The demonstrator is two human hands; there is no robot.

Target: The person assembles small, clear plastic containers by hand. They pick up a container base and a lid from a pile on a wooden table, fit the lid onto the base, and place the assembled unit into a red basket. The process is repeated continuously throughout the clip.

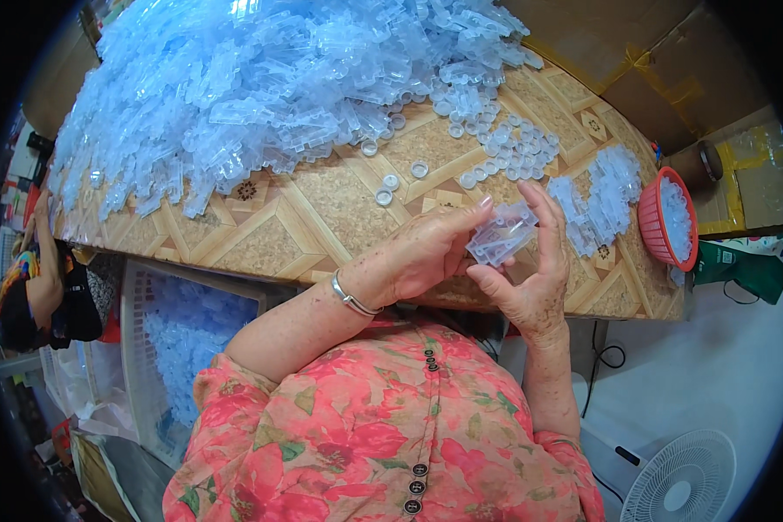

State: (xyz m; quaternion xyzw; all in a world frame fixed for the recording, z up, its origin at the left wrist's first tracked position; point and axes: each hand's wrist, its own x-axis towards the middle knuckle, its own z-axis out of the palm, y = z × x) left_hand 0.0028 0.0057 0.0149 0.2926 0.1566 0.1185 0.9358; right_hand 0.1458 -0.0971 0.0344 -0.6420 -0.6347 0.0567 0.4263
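Pink floral shirt (348, 418) up close; left hand (422, 254) and right hand (536, 283), grip on clear boxy plastic (502, 235) near brown bench (261, 230) edge. Probably aligning; steadiness next.

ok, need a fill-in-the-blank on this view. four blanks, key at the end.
1. The clear pieces sit ____ the left hand and the right hand.
2. The bracelet is on the ____ wrist.
3. The basket by the table edge is ____.
4. The fan is ____.

Missing words: between; left; red; white.
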